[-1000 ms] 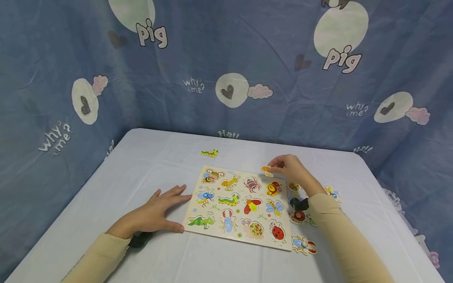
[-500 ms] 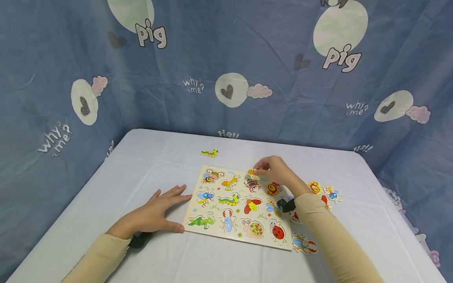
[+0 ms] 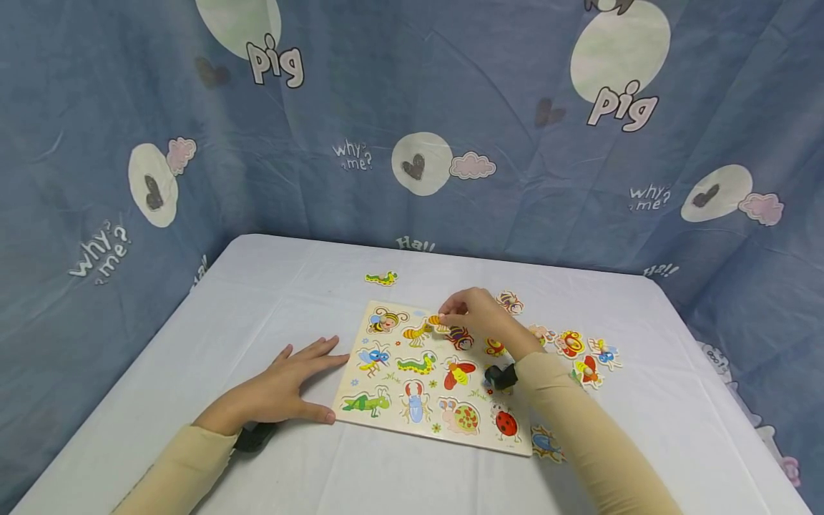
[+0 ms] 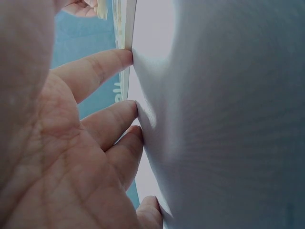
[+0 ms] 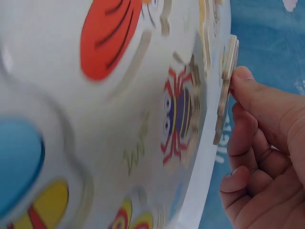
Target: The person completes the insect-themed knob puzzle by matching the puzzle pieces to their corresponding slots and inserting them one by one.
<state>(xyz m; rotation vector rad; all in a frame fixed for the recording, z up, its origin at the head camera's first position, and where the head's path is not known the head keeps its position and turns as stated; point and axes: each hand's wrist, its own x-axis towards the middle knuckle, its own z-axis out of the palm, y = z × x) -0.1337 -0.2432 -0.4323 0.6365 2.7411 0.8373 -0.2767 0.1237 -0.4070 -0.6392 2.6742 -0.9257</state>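
My right hand [image 3: 481,316] pinches a yellow-orange striped insect puzzle piece [image 3: 435,322] by thumb and fingers, over the far edge of a wooden insect puzzle board [image 3: 473,443]. In the head view the piece overlaps the right end of the matching striped insect recess [image 3: 417,334]. Seen edge-on in the right wrist view, the thin wooden piece [image 5: 226,93] stands tilted close over the board, near the spider picture [image 5: 178,117]. My left hand [image 3: 277,386] rests on the table with fingers spread, index fingertip and thumb at the board's left edge.
A caterpillar piece [image 3: 381,278] lies beyond the board. To the right are a spider piece [image 3: 510,302], a red-and-yellow ladybug-like piece [image 3: 570,344], a blue insect piece [image 3: 604,352] and a red-winged piece [image 3: 587,371]. A beetle piece [image 3: 547,444] touches the board's near right corner.
My right hand has carried the striped piece leftward from beyond the board's far right corner to above its top row. The left hand and board have stayed still.
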